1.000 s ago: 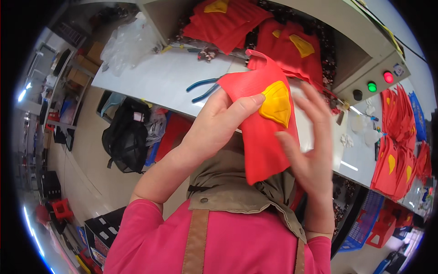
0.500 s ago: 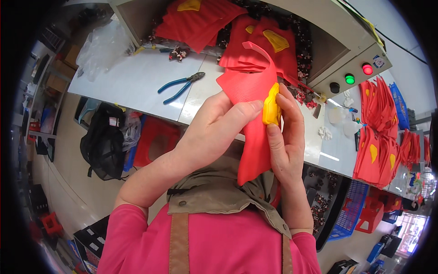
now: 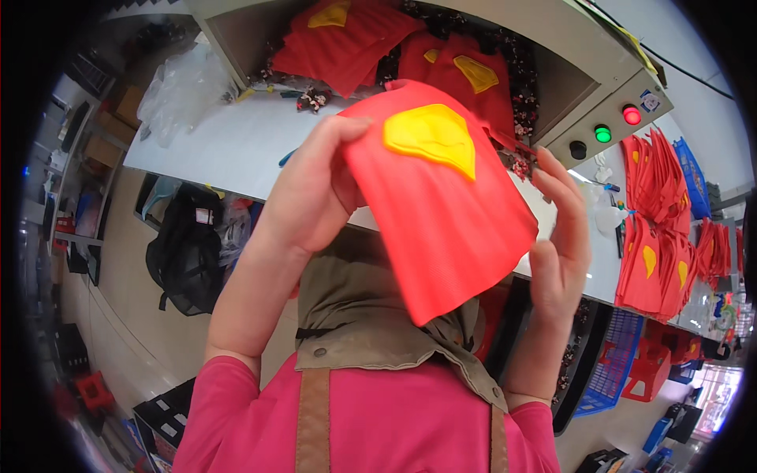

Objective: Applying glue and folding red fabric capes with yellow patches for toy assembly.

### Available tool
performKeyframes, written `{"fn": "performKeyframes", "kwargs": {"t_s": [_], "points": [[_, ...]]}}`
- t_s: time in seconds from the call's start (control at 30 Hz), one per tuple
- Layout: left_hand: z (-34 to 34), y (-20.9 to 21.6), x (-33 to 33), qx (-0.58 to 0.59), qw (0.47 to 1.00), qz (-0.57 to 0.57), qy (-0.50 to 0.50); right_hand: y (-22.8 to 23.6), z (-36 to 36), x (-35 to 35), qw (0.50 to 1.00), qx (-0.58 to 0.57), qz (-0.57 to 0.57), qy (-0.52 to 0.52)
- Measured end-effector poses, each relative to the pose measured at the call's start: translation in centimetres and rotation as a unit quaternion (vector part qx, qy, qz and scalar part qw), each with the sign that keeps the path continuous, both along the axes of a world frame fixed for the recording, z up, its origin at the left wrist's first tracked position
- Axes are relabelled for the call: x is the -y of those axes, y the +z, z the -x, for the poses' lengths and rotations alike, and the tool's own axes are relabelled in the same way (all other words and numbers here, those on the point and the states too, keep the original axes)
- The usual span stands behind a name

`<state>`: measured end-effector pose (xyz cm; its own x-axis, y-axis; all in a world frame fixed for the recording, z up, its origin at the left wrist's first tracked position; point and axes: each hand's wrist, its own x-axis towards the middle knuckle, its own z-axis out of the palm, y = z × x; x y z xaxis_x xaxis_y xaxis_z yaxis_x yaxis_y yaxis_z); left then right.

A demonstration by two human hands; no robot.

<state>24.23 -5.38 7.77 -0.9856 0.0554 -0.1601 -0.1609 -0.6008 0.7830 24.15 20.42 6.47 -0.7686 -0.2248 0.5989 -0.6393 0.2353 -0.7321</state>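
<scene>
Closest to me, at the lower middle of the frame, is the worker's pink shirt (image 3: pixel 410 426), with an olive-brown fabric apron (image 3: pixel 355 303) folded over at the waist. Just above, in the centre, a flared, red, cape-shaped piece of pliable sheet (image 3: pixel 441 236) hangs off the bench, its raised yellow shield-shaped patch (image 3: pixel 430 135) facing up. The left hand (image 3: pixel 311 185) grips its upper left edge, thumb on top; the right hand (image 3: pixel 561 229) is loosely spread along its right side, fingers half curled, and I can't tell whether it touches. I'd judge the step in hand to be turning the piece face up and checking it over; the next move would call for the right hand to take the free edge lightly, without creasing the sheet. Beyond lies the pale bench (image 3: pixel 236 134), a crumpled clear plastic bag (image 3: pixel 185 91) at upper left and a pile of similar red pieces (image 3: pixel 646 272) at right. Farthest, at the top, a beige metal housing (image 3: pixel 552 71) shelters more.
</scene>
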Motion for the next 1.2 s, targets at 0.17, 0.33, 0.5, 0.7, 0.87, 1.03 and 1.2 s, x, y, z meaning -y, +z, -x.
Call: {"fn": "performKeyframes", "kwargs": {"t_s": [0.17,0.33,0.5,0.7,0.87,1.03,1.2], "points": [[0.6,-0.6,1.6,0.023,0.994,-0.082,-0.062,0.2,-0.7,-0.6,0.997,-0.029,-0.052,0.039],[0.5,-1.3,1.3,0.064,0.978,-0.173,-0.094,0.1,-0.6,0.5,0.998,-0.043,-0.018,0.037],[0.6,-1.5,1.4,0.072,0.967,-0.214,-0.115,0.9,-0.8,0.8,0.998,-0.056,-0.010,0.023],[0.7,-1.7,1.0,0.080,0.965,-0.218,-0.123,1.2,-1.0,0.6,0.996,-0.088,-0.018,-0.007],[0.8,-2.6,1.0,0.100,0.942,-0.283,-0.152,2.7,-2.3,0.7,0.985,-0.168,-0.031,-0.011],[0.8,-3.5,1.0,0.100,0.944,-0.281,-0.143,3.7,-3.6,0.5,0.972,-0.232,-0.043,-0.010],[0.9,-3.8,1.0,0.126,0.947,-0.264,-0.131,4.0,-5.6,0.1,0.979,-0.189,-0.075,-0.011]]}}
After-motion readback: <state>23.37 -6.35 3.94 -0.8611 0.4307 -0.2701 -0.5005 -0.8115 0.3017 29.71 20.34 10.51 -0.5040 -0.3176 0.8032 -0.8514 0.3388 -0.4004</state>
